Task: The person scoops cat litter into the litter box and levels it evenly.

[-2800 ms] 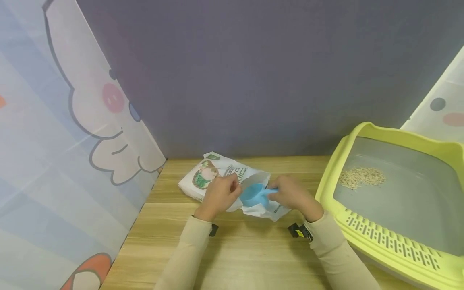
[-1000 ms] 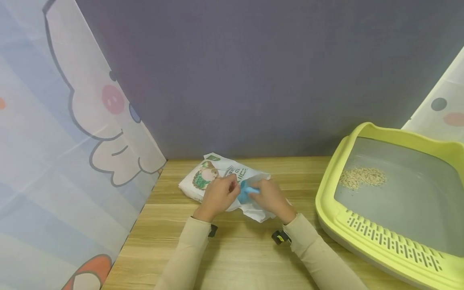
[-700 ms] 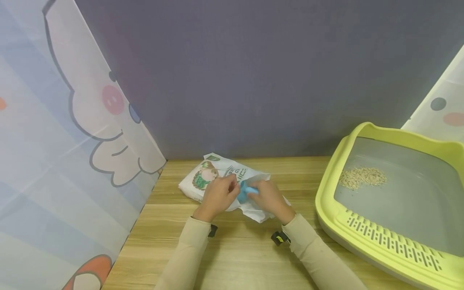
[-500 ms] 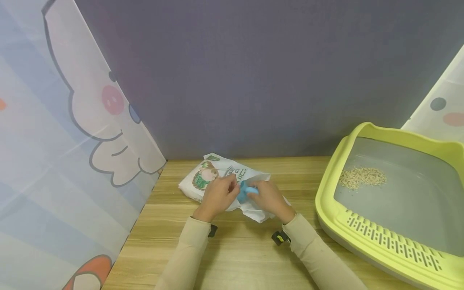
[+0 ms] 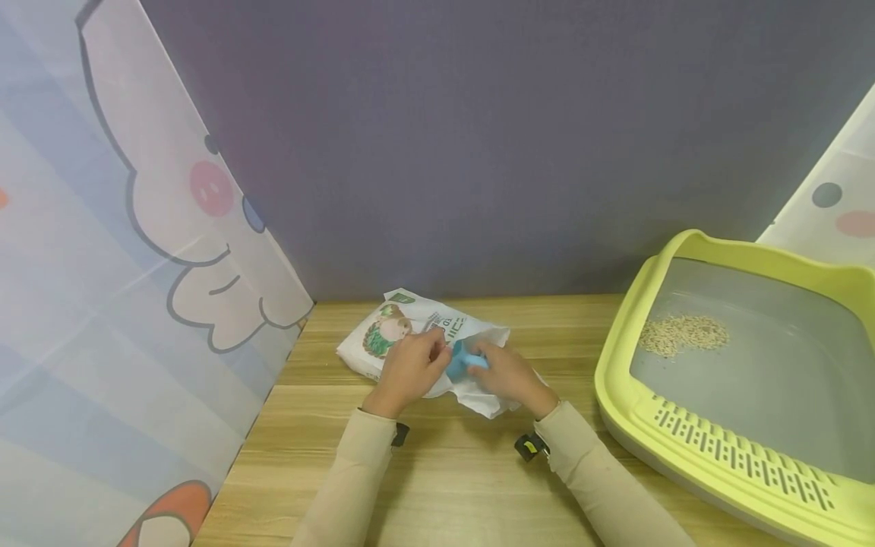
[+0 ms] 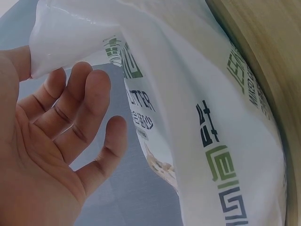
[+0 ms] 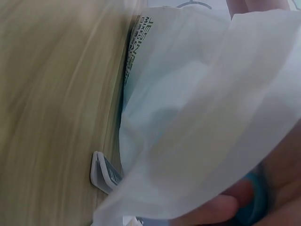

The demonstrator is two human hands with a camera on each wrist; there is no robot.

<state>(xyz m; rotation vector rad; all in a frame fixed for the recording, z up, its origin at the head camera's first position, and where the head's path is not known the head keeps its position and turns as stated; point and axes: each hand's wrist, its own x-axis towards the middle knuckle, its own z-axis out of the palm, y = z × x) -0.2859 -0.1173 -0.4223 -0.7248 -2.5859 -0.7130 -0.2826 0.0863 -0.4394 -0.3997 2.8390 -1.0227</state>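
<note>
A white cat litter bag [image 5: 365, 349] with green print lies on its side on the wooden table, its mouth toward the right. My left hand [image 5: 412, 368] pinches the edge of the mouth; in the left wrist view the thumb and forefinger of that hand [image 6: 47, 141] meet the plastic while the other fingers stay loosely bent. With my right hand [image 5: 509, 372] I grip the handle of a blue scoop [image 5: 459, 358], whose front part reaches into the bag. Thin plastic hides most of the scoop in the right wrist view, where part of its blue handle [image 7: 258, 202] shows between the fingers.
To the right stands a large litter box with a yellow rim [image 5: 611, 372] and grey floor; a small heap of beige litter [image 5: 683, 334] lies inside. A dark grey wall [image 5: 478, 152] rises behind the table, and a cartoon-printed curtain [image 5: 82, 304] borders the left.
Since the earliest frame my right hand has moved left and pushed the scoop deeper into the bag. Over the last second it has barely shifted. The left hand keeps its place.
</note>
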